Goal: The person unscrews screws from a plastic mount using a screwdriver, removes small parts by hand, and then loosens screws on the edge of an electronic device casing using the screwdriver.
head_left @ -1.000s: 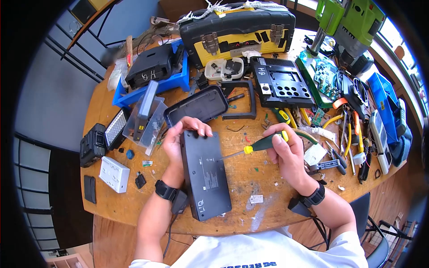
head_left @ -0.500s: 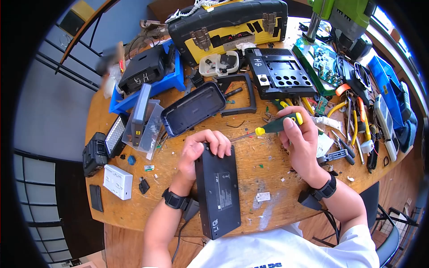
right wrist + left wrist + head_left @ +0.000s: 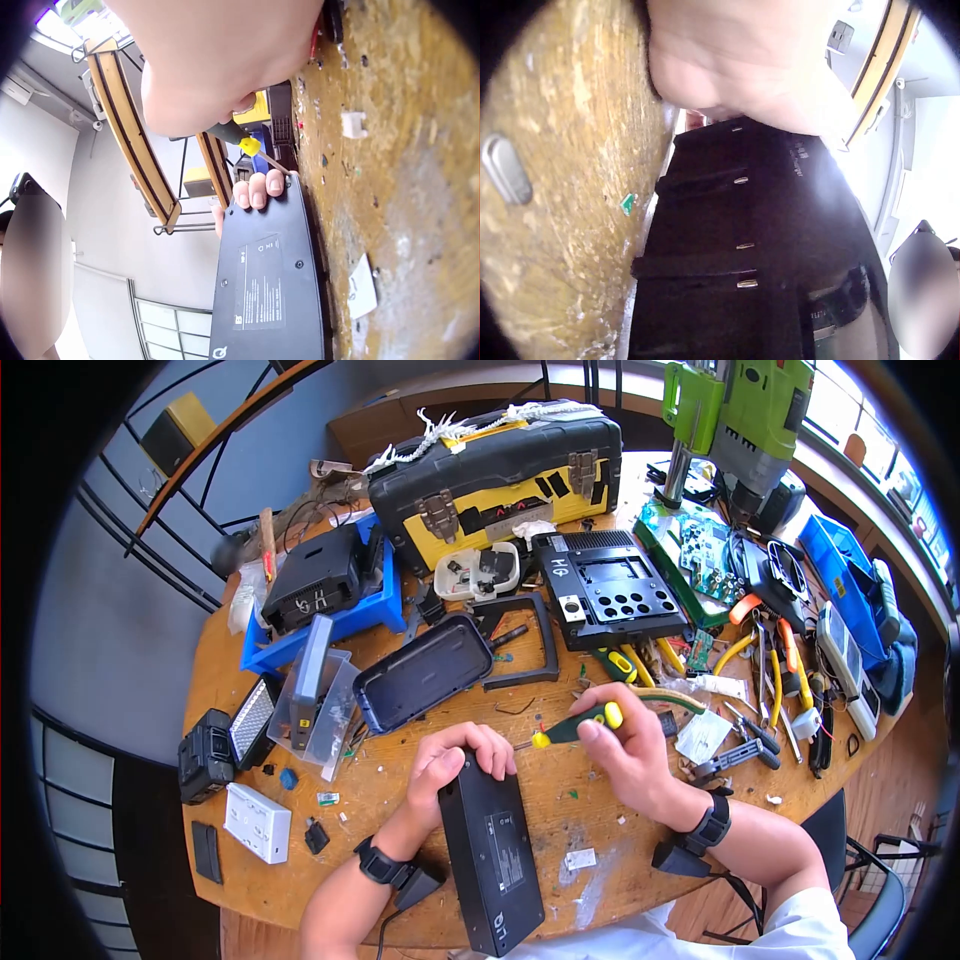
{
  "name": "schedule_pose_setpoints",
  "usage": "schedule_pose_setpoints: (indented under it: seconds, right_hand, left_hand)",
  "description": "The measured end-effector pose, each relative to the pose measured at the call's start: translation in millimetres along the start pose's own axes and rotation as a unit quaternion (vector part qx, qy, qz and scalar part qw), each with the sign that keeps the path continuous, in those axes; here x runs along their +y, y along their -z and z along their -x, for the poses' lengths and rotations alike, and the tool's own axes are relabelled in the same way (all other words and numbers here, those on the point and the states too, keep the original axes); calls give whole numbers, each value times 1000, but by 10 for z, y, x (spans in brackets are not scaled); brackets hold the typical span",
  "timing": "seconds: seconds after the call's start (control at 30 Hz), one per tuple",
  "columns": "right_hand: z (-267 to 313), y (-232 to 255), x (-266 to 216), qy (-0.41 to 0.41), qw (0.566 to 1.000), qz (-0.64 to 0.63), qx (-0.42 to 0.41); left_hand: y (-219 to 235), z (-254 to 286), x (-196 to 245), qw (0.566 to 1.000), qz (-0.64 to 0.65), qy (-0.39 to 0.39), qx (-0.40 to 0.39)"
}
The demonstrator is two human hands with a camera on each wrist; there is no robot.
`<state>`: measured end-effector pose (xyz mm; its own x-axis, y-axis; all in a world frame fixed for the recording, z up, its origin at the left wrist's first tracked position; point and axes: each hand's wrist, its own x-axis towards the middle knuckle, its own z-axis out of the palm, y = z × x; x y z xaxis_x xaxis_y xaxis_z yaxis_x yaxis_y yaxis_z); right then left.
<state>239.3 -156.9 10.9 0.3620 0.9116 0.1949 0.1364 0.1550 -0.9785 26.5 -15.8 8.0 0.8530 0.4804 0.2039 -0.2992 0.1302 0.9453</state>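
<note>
A long black charger [image 3: 492, 860] with a printed label and recessed screws is held tilted near the table's front edge. My left hand [image 3: 458, 768] grips its far end, fingers curled over the edge. In the left wrist view, slots with metal contacts [image 3: 746, 284] line its other side. My right hand [image 3: 632, 762] holds a screwdriver [image 3: 575, 729] by its green and yellow handle. The shaft points left to the charger's far end; in the right wrist view its tip is at the corner screw, close beside the left fingertips [image 3: 276, 184].
Beyond the hands lie an empty dark shell [image 3: 425, 675], a black frame [image 3: 548, 645] and a black housing [image 3: 610, 590]. A toolbox [image 3: 500, 490] stands behind them. Pliers and other tools crowd the right, near a green drill [image 3: 755, 420]. A white box [image 3: 257, 822] sits left.
The charger has turned more upright and come nearer the body. The screwdriver's tip has gone from the middle of its labelled face to its far end. Both hands keep their holds.
</note>
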Motion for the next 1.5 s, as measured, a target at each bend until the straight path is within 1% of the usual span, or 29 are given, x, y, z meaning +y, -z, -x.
schedule_pose_setpoints:
  seconds: [0.03, 0.1, 0.17, 0.3, 0.33, 0.37, 0.43, 0.47, 0.5, 0.53, 0.57, 0.63, 0.73, 0.87, 0.97, 1.1, 1.17, 1.3, 1.37, 1.4, 1.43, 1.5]
  right_hand:
    - [-7, -14, -17, 24, 999, 35, -12]
    - [-10, 7, -34, 20, 999, 36, -23]
    - [33, 11, -50, -44, 996, -71, -16]
    - [53, 21, -47, -40, 982, -180, 33]
    - [45, 38, -14, -37, 983, -173, 40]
    - [34, 48, -25, -42, 983, -173, 44]
    - [39, 86, 21, -53, 978, -198, 44]
    - [34, 80, 18, -37, 979, -195, 36]
    - [37, 77, 13, -51, 980, -188, 32]
    - [33, 81, 4, -68, 981, -181, 31]
    - [25, 87, -2, -63, 982, -178, 29]
    - [28, 80, 3, -70, 980, -185, 32]
    - [24, 84, 37, -66, 983, -166, 41]
    - [10, 55, 25, -67, 981, -172, 55]
    - [5, 50, 81, -51, 981, -177, 67]
    - [23, 73, 114, -65, 982, -161, 69]
    - [19, 65, 103, -50, 986, -146, 67]
    - [42, 62, 66, -70, 986, -132, 68]
    - [28, 70, 43, -65, 985, -143, 65]
    - [33, 62, 11, -79, 984, -146, 70]
    - [37, 49, 62, -67, 982, -156, 83]
    - [34, 66, 54, -61, 983, -163, 56]
  left_hand:
    - [0, 5, 11, 1000, -10, 8, -1]
    - [10, 7, 7, 1000, -7, 10, 4]
    - [28, 0, 28, 1000, -4, 22, -10]
    - [69, 14, 17, 999, 40, 19, 8]
    - [78, 25, -15, 999, 50, 5, 15]
    - [74, 37, 0, 998, 58, 7, 22]
    - [57, 38, -6, 999, 33, 4, 37]
    - [58, 35, 12, 999, 27, 6, 30]
    - [66, 33, 20, 999, 21, -8, 29]
    - [69, 42, 17, 999, 30, 1, 27]
    - [67, 38, 16, 999, 41, 13, 25]
    - [50, 35, 23, 999, 39, 11, 30]
    - [51, 33, 38, 999, 45, 18, 18]
    - [84, 43, -38, 998, 56, 14, 15]
    - [110, 42, -46, 999, 45, 20, -2]
    - [128, 64, -9, 999, 30, 38, 5]
    - [86, 42, -70, 998, 52, 43, 1]
    - [93, 48, -8, 998, 36, 47, 14]
    - [79, 47, 5, 998, 38, 49, 19]
    - [96, 51, -10, 998, 35, 46, 13]
    - [103, 64, -14, 998, 32, 44, 12]
    - [123, 64, -10, 997, 62, 36, -10]
